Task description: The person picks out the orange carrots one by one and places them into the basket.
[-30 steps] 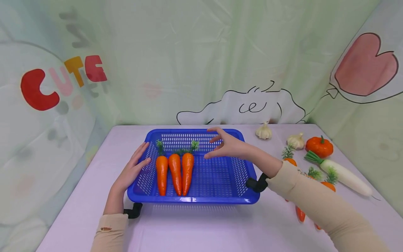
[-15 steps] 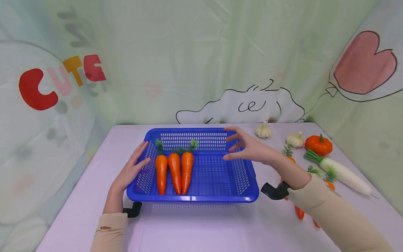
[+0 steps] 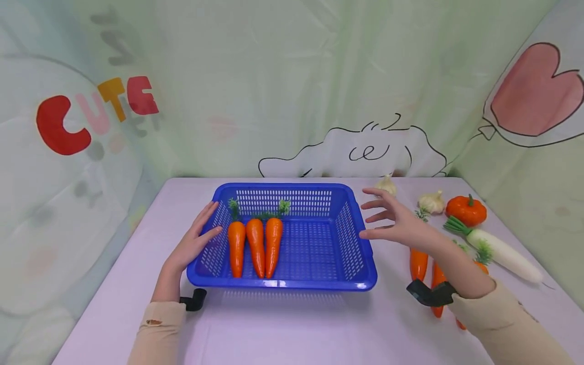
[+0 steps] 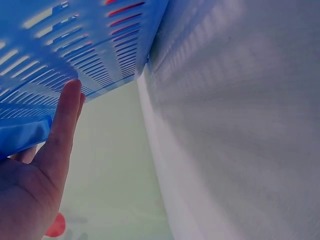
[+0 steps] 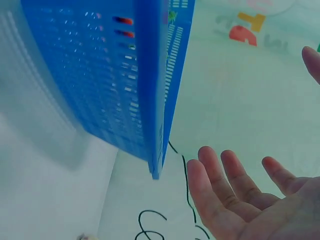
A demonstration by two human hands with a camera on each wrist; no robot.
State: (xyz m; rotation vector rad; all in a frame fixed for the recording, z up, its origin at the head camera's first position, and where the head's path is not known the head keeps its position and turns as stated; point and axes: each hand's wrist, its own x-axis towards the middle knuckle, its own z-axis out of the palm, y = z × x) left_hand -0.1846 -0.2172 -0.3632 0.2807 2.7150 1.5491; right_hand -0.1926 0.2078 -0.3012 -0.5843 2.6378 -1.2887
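A blue perforated plastic basket [image 3: 315, 285] stands on the table with three orange carrots [image 3: 255, 248] lying side by side in its left half, green tops toward the back. My left hand [image 3: 189, 248] holds its left rim, thumb over the edge; in the left wrist view the fingers [image 4: 65, 110] lie along the outer wall. Just off the basket's right side hovers my right hand [image 3: 388, 218], fingers spread and loosely bent. Nothing is in its grasp, and the right wrist view shows the palm apart from the basket's wall [image 5: 100, 65].
Right of the basket lie several more carrots [image 3: 418, 263], partly covered by the right forearm. Farther right are a white radish [image 3: 502, 256] and an orange pumpkin [image 3: 466, 210]. Two garlic bulbs, one a front bulb [image 3: 431, 202], sit near the back edge. A printed curtain surrounds the table.
My right hand has moved right, out from over the basket to beyond its right rim, holding nothing throughout. The left hand stays at the left rim; basket and carrots keep their places.
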